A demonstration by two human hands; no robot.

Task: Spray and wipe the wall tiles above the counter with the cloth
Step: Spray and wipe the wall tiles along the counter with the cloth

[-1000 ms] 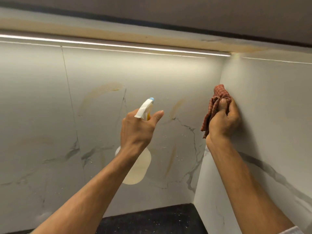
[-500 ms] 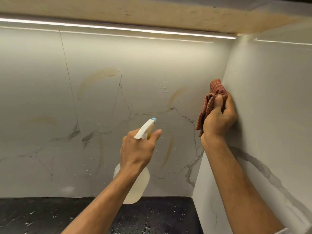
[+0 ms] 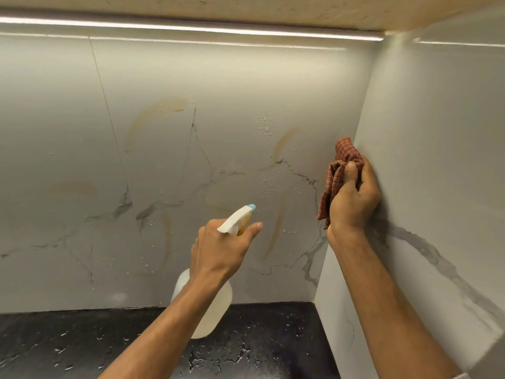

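- The back wall tiles (image 3: 218, 127) meet the side wall (image 3: 442, 138) at a corner (image 3: 365, 105). Left of the corner the tiles run wide and bare, edged by a light strip (image 3: 191, 26) above and the dark counter (image 3: 82, 346) below.
- The red cloth (image 3: 340, 165) sits bunched against the side wall, just right of the corner. The right hand (image 3: 352, 199) grips it with curled fingers, and a tail hangs down.
- Left of the corner and lower, the left hand (image 3: 221, 248) is wrapped round the spray bottle (image 3: 211, 307). The bottle's length slants upward, nozzle aimed at the back tiles without touching them.
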